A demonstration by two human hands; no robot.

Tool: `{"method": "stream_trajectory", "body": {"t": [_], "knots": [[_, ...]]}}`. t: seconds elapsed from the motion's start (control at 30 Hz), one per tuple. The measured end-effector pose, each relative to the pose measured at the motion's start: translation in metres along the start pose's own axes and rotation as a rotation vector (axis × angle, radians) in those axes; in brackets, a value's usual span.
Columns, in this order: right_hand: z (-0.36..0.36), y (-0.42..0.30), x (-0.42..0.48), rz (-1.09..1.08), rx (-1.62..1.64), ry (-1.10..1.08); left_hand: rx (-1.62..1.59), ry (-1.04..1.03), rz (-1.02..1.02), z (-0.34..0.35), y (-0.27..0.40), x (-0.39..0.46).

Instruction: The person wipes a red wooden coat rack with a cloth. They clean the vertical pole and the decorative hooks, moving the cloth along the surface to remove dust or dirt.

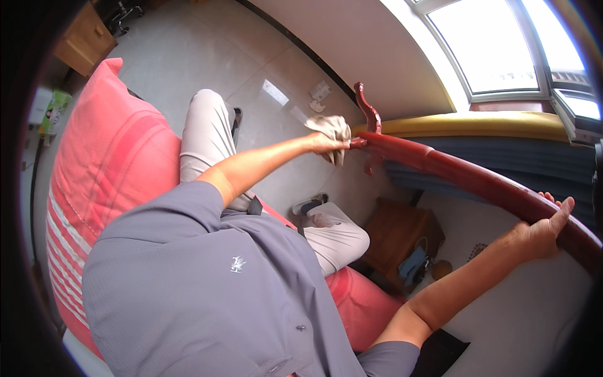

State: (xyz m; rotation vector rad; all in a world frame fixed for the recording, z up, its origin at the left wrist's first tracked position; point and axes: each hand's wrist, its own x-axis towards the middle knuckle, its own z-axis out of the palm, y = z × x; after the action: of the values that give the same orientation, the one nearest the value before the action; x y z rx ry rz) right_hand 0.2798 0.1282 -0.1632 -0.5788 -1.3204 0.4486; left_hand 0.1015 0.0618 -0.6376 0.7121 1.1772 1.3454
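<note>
A glossy red-brown wooden pole [452, 169] slants across the right side of the view, looking curved through the lens. Carved curved arms [370, 110] branch from its left end, as on a coat stand. My left hand [325, 143] grips a crumpled beige-grey cloth [335, 125], its fingers at the tip of a short carved arm [359, 143]. Farther along the pole, my right hand [541, 235] is wrapped around the shaft, thumb on the near side and fingertips showing beyond it. The far right end of the pole runs into the dark rim.
I sit on a red-pink striped bed cover [127, 127]. A brown wooden nightstand [391, 226] stands below the pole, with a blue item [412, 264] near its edge. Blue curtain fabric [509, 160] hangs under the window [485, 47]. Crumpled tissue [317, 106] lies on the tiles.
</note>
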Motion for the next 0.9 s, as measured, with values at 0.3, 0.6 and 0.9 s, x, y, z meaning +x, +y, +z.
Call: {"method": "stream_trajectory", "body": {"t": [0.3, 0.6, 0.9], "knots": [[0.012, 0.019, -0.015, 0.088, 0.008, 0.033, 0.671, 0.517, 1.039, 0.135, 0.121, -0.016], [0.015, 0.036, -0.035, 0.118, 0.008, 0.028, 0.112, 0.024, 0.99, 0.165, 0.243, -0.046], [0.013, 0.037, -0.019, 0.114, 0.039, 0.029, 0.573, 0.425, 0.286, -0.029, -0.017, 0.011]]}}
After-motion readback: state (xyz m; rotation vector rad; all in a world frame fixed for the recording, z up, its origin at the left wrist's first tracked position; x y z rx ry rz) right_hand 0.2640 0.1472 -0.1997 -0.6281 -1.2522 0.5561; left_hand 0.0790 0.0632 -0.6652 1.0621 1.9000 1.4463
